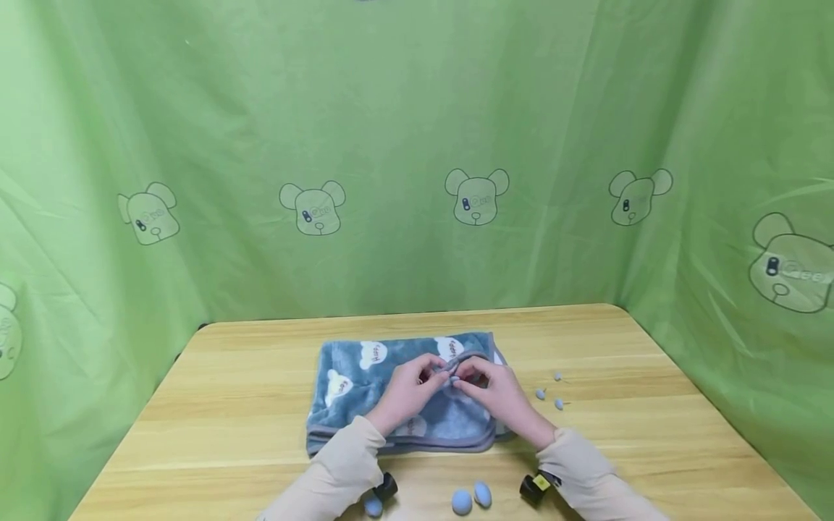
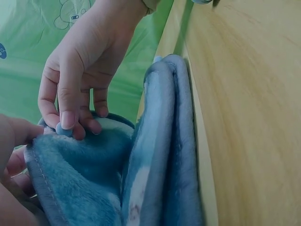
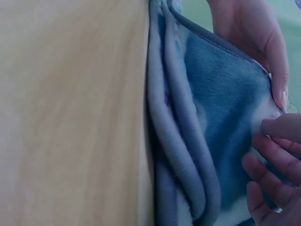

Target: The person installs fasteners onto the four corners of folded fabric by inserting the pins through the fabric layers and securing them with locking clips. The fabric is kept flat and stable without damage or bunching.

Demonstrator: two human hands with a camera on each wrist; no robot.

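Note:
A folded blue-grey fleece blanket with white bear prints lies on the table, one corner of its top layer lifted. My left hand pinches the grey-bound edge of that corner between thumb and fingers. Facing it, my right hand holds a small blue round-headed pin against the fleece with its thumb and fingertips. Whether the pin's point passes through the cloth is hidden. In the right wrist view, the raised flap stretches up to both hands, above the stacked grey hems.
Several loose blue pieces lie about: pins with thin shafts right of the blanket, and bigger rounded caps near the front edge. Another blue piece sits beside the left sleeve. Green curtains surround the wooden table.

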